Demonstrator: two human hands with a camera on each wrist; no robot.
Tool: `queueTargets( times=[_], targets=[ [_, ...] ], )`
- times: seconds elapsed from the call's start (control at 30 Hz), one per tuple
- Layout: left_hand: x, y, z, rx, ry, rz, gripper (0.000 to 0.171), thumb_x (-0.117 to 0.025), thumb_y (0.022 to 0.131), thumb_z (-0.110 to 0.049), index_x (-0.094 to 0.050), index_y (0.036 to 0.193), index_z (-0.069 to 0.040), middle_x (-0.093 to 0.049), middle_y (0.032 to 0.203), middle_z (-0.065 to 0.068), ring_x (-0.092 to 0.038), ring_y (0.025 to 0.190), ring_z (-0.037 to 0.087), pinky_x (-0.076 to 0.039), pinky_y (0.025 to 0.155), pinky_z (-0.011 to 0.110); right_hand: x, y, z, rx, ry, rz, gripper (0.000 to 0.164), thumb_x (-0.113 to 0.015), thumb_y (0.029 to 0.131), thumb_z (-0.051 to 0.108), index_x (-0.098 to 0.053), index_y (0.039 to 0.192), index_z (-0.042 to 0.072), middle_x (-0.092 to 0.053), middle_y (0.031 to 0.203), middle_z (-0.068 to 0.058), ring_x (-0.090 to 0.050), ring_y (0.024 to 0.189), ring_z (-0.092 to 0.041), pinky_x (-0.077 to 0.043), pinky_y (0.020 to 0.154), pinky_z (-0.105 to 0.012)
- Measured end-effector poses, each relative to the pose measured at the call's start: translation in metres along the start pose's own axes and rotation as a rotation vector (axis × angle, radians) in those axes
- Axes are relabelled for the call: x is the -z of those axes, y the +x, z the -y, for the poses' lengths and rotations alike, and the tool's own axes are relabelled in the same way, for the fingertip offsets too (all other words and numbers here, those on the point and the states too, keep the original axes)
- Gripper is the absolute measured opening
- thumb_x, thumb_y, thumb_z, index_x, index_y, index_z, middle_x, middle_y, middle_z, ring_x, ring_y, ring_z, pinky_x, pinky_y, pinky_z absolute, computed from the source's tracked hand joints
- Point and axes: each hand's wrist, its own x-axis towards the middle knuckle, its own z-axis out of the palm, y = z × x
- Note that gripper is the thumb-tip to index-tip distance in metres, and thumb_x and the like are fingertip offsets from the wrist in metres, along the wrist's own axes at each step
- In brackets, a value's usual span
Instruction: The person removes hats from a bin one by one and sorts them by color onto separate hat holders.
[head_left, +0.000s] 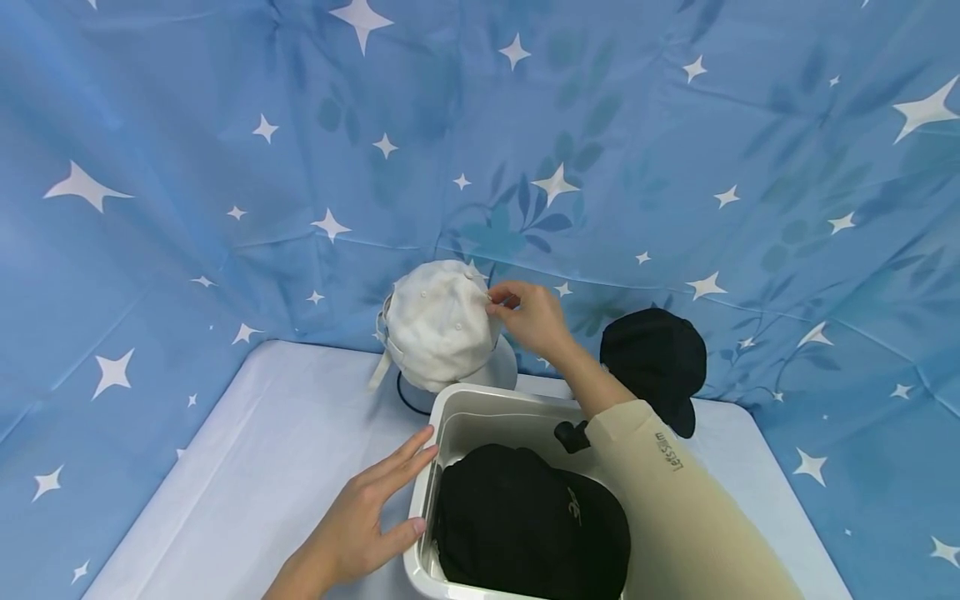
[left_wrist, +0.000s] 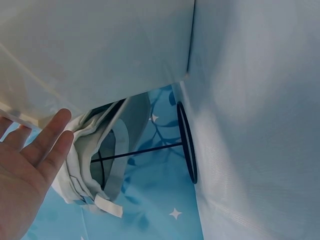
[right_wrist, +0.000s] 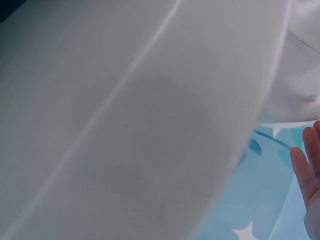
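A white cap (head_left: 442,321) sits on a black wire stand (left_wrist: 145,151) behind the bin; its back strap hangs on the left. At the cap's right edge, my right hand (head_left: 534,318) pinches the fabric between thumb and forefinger. In the right wrist view only some of that hand's fingers (right_wrist: 311,160) show. My left hand (head_left: 367,508) lies with fingers extended against the left rim of a white plastic bin (head_left: 422,500). Inside the bin rests a black cap (head_left: 510,517) with small light lettering; my right forearm crosses above the bin's right side.
Another black cap (head_left: 651,358) stands raised at the back right, partly behind my right arm. A small dark object (head_left: 572,436) is at the bin's far wall. The white-covered table (head_left: 247,467) meets a blue star-patterned curtain (head_left: 187,208) at the back and sides.
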Motion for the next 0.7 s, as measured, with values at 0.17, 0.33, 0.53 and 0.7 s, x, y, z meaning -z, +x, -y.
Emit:
queueTargets(
  times=[0.17,0.33,0.53,0.7],
  targets=[
    [0.001,0.000,-0.001,0.010,0.006,0.000,0.074,-0.070,0.088,-0.016,-0.047,0.158,-0.013,-0.039,0.166,0.011,-0.048,0.145,0.025,-0.049,0.108,0.038,0.017,-0.006,0.006,-0.014,-0.041,0.029,0.023,-0.073,0.100,0.018,-0.077,0.121,0.009,-0.076,0.112,-0.006,-0.071,0.099,-0.025,-0.057,0.079,-0.044],
    [0.001,-0.001,-0.001,0.008,0.001,-0.002,0.074,-0.071,0.088,-0.015,-0.047,0.158,-0.012,-0.039,0.166,0.011,-0.048,0.146,0.024,-0.047,0.110,0.033,0.035,-0.013,0.008,-0.019,-0.072,0.041,0.030,-0.071,0.101,0.021,-0.073,0.128,0.010,-0.074,0.117,-0.007,-0.070,0.103,-0.026,-0.056,0.080,-0.046],
    [0.001,-0.001,-0.002,0.022,-0.014,0.005,0.074,-0.071,0.089,-0.015,-0.047,0.159,-0.013,-0.038,0.167,0.011,-0.048,0.146,0.025,-0.046,0.111,0.033,0.059,-0.022,0.011,-0.009,-0.114,0.037,0.032,-0.070,0.102,0.024,-0.072,0.131,0.012,-0.073,0.118,-0.006,-0.070,0.103,-0.025,-0.054,0.076,-0.044],
    [0.000,0.001,-0.002,0.015,-0.020,0.005,0.073,-0.070,0.090,-0.015,-0.047,0.158,-0.012,-0.038,0.167,0.011,-0.048,0.146,0.025,-0.045,0.112,0.033,0.076,-0.031,0.011,-0.014,-0.131,0.048,0.034,-0.070,0.102,0.025,-0.070,0.134,0.012,-0.072,0.122,-0.007,-0.070,0.106,-0.026,-0.053,0.078,-0.046]
  ],
)
